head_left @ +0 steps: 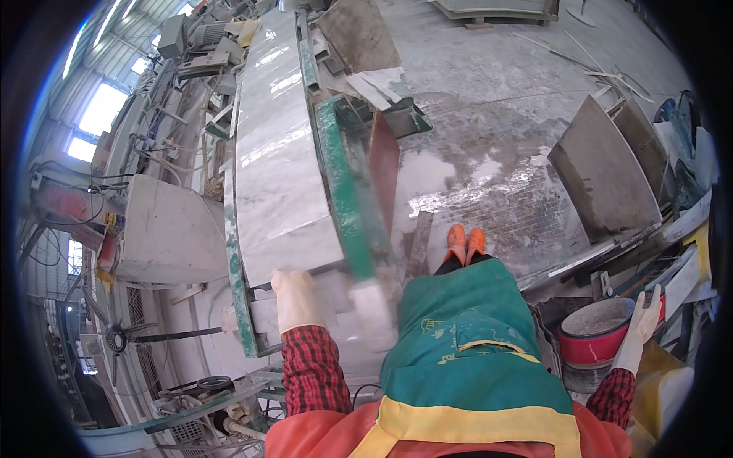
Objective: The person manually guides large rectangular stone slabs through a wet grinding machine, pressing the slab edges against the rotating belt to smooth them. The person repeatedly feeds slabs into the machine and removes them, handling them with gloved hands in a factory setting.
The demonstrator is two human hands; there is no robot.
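- Your left hand (295,299), in a pale glove, is at the near end of the white stone slab (282,221), by its left corner.
- Its fingers are bunched and bent toward the slab's edge; you cannot tell from this view whether they grip it or only rest there.
- Your left forearm, in a red-and-black checked sleeve (314,372), points almost straight ahead from your body.
- The slab lies lengthwise ahead of you on your left, between long green rails (343,195).
- Your right hand (644,317), also gloved, is out to your right with nothing visible in it, wide, thumb and fingers apart and pointing forward.
- It is just beside the red bucket (586,349); contact is unclear.
- Your right forearm angles outward, away from your green apron (458,336).
- Your orange boots (466,244) stand side by side on the wet floor (527,206).
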